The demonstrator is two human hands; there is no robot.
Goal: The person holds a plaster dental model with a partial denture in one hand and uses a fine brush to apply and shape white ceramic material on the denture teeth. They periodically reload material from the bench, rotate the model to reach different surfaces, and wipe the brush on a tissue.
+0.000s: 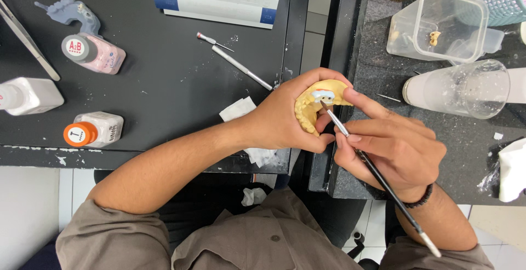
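Yellow dental cast clamped in left hand; right hand pinches fine brush, tip on white crown. Light, steady strokes, hands braced together, seem best.

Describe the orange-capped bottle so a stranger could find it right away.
Start at the black tabletop on the left side and go to its front edge. There a small white bottle lies on its side, left of the left hand. Its orange cap sets it apart from the pink, grey-capped bottle further back.
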